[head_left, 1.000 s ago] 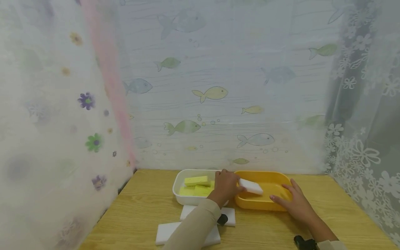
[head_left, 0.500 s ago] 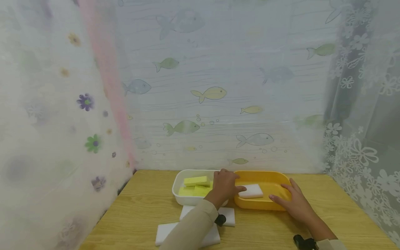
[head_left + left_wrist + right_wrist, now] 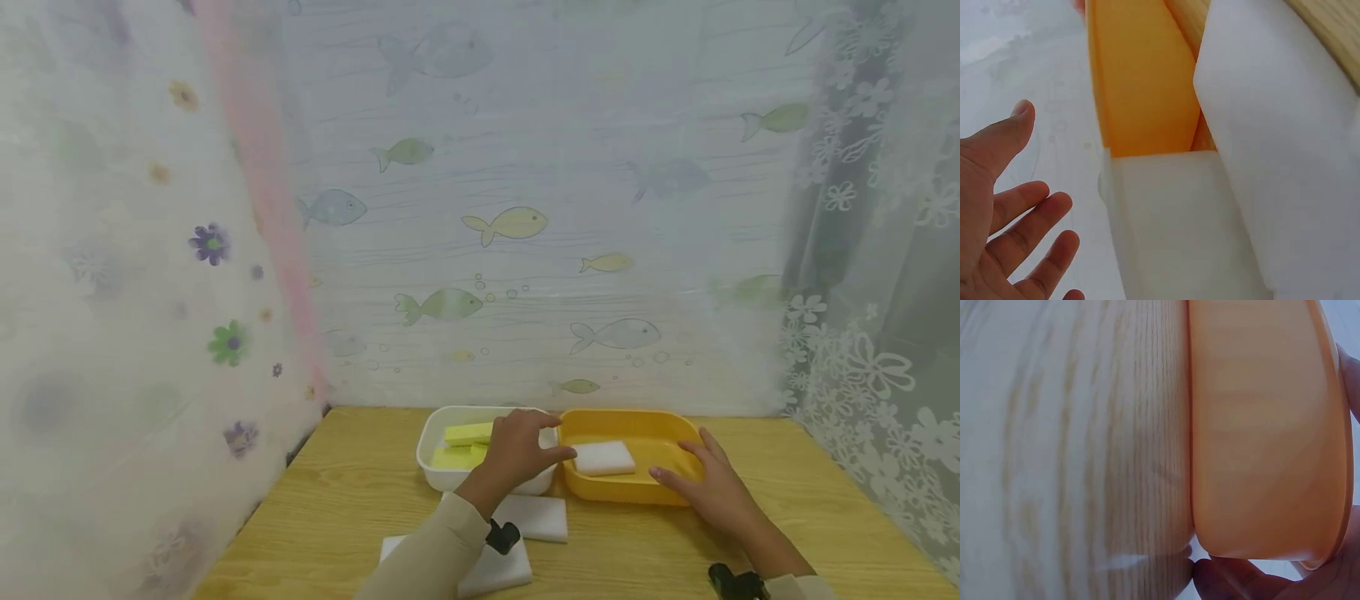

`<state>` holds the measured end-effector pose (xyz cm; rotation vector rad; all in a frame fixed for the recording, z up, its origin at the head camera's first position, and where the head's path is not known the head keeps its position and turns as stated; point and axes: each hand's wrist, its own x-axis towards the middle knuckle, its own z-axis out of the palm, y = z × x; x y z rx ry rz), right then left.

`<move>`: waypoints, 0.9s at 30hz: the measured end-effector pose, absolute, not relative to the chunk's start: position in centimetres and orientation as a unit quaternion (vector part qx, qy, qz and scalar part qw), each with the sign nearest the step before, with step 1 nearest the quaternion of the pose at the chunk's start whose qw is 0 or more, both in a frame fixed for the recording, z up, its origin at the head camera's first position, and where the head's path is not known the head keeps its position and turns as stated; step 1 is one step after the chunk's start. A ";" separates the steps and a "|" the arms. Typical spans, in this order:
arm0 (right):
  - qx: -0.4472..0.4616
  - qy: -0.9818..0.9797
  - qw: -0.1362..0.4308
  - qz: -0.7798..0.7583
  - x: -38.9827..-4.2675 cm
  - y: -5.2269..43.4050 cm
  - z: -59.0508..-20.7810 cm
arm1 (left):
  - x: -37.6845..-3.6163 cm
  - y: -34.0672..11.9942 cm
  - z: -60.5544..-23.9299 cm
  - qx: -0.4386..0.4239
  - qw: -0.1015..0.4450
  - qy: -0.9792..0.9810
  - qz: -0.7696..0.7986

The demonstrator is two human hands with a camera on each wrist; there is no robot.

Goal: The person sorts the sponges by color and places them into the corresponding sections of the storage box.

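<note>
Since a second ago the white sponge (image 3: 604, 457) has gone from being carried tilted over the rim to lying flat on the floor of the orange tub (image 3: 675, 429), and the left hand (image 3: 517, 451) has let go and drawn back toward the white tub (image 3: 429, 435). That hand's grip is now wide and empty: the left wrist view shows fingers (image 3: 1029, 234) spread and relaxed, holding nothing, with only the thumb near the sponge's left end. The right hand (image 3: 708, 483) rests on the orange tub's near right rim, fingers fairly straight against the wall rather than curled round it, steadying it on the desk (image 3: 360, 500). The yellow sponges (image 3: 467, 435) sit in the white tub, and two more white sponges, one (image 3: 538, 517) just below the white tub and another (image 3: 501, 568) nearer the person, lie flat on the desk, partly under the left sleeve. To do this step well, I judge the left hand should lift clear of both rims before swinging back, so it does not nudge the tubs, which stand touching, while the right hand keeps light pressure on the orange tub so it does not slide.
</note>
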<state>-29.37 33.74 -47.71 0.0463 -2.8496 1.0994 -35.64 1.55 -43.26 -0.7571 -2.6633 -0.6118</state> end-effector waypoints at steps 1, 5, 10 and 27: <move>0.016 -0.932 0.043 0.358 -29.3 33.8 -47.6 | -35.4 1.1 -43.1 -0.266 0.152 -0.927 -0.218; 0.017 -0.933 0.047 0.357 -29.3 33.9 -47.4 | -34.7 -0.5 -42.8 -0.276 0.155 -0.918 -0.239; 0.016 -0.933 0.048 0.357 -29.4 33.9 -47.3 | -33.8 -2.6 -42.9 -0.274 0.135 -0.912 -0.274; 0.017 -0.933 0.039 0.358 -29.2 33.4 -47.3 | -31.4 -6.6 -43.8 -0.294 0.028 -0.903 -0.313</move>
